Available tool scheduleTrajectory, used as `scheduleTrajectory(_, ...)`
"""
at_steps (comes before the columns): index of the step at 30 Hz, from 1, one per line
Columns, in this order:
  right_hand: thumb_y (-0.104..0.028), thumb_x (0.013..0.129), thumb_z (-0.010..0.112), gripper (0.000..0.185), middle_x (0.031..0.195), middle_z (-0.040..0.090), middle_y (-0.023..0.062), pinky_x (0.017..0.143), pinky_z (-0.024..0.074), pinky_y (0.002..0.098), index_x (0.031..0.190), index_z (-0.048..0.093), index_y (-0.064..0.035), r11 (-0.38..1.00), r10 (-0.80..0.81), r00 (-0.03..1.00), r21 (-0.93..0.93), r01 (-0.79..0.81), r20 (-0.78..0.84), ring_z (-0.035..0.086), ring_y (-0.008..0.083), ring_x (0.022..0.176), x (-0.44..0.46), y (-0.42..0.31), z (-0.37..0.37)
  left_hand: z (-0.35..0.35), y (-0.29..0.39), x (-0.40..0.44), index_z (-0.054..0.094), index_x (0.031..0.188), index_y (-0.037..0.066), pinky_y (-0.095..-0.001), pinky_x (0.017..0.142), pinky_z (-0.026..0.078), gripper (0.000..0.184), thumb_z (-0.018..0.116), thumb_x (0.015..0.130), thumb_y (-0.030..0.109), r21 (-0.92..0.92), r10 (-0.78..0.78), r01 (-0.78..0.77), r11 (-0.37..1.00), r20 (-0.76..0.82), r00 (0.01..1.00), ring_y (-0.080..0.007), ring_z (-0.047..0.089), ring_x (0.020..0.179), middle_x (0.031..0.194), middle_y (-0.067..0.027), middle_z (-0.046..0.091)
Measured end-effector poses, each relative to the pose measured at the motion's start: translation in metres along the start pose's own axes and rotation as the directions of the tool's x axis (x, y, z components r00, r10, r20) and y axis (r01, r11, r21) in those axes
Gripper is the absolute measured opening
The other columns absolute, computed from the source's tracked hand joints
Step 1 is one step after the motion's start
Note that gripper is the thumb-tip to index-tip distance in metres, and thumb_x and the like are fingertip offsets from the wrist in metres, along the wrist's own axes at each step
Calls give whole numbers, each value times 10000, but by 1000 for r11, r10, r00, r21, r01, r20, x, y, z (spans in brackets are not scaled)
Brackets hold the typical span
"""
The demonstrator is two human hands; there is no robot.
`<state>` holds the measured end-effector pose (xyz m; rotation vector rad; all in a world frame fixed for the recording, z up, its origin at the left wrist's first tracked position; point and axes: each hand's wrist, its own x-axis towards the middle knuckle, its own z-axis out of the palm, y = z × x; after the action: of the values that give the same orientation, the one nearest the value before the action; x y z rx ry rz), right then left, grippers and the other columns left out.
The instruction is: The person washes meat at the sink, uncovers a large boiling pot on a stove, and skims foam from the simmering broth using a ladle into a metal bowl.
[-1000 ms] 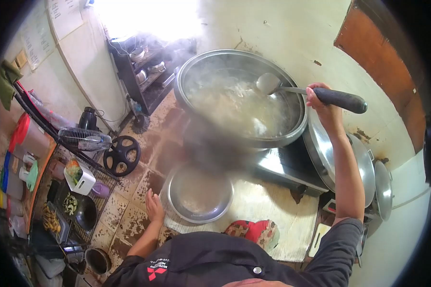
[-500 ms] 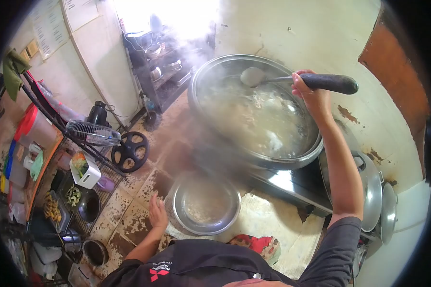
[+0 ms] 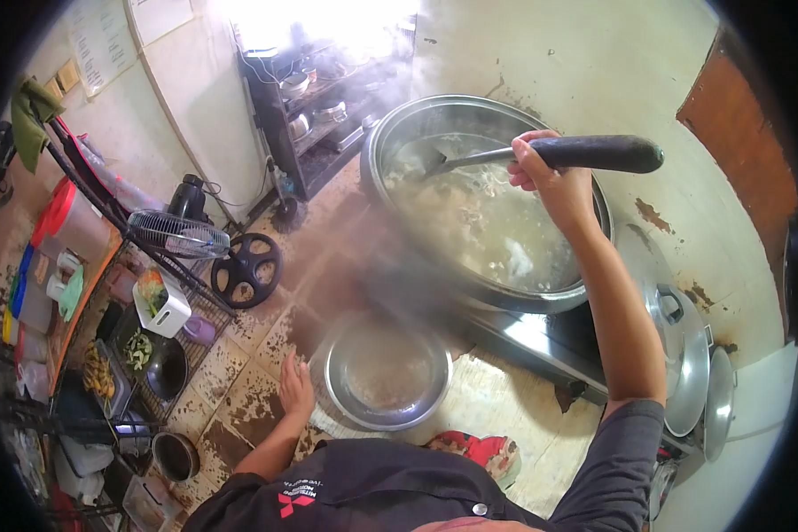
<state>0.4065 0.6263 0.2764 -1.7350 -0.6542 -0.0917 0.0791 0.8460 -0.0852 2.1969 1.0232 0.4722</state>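
My right hand [image 3: 554, 182] is closed round the ladle [image 3: 616, 153], near where its thick black handle meets the metal shaft. The ladle's head points left and dips at the surface of cloudy broth [image 3: 488, 222], with pale pieces floating in it. That broth fills a large, steaming metal pot [image 3: 371, 173]. Down at the left, my left hand [image 3: 295, 388] is open with nothing in it, fingers stretched out. Just right of it, apart from the fingers, a wide metal basin [image 3: 335, 390] holds some pale contents that steam blurs.
Beneath the pot is a stove [image 3: 541, 341]. Large metal lids [image 3: 687, 372] lean against the right wall. A fan [image 3: 182, 235] stands at the left, beside a rack with a white basket [image 3: 167, 312] and a dark wok [image 3: 167, 372]. Shelves [image 3: 306, 142] hold bowls at the back.
The ladle's head has moved left and down, from above the broth to its surface, and has turned edge-on. My right hand has shifted slightly left. My left hand stays open beside the basin.
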Motion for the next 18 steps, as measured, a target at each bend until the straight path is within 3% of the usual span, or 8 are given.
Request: scheduleTrajectory(18,-215,803,623,236,707,624,88,574,482,205,910,586,-8,993,104,994,60,-105,32,616,118,613,-68,-18,-30,2,-3,-1,386,1268,46,-393,971,310,467,321,931,362,88,18,-19,996,10,1000,-335,402,1167,1265,-175,427)
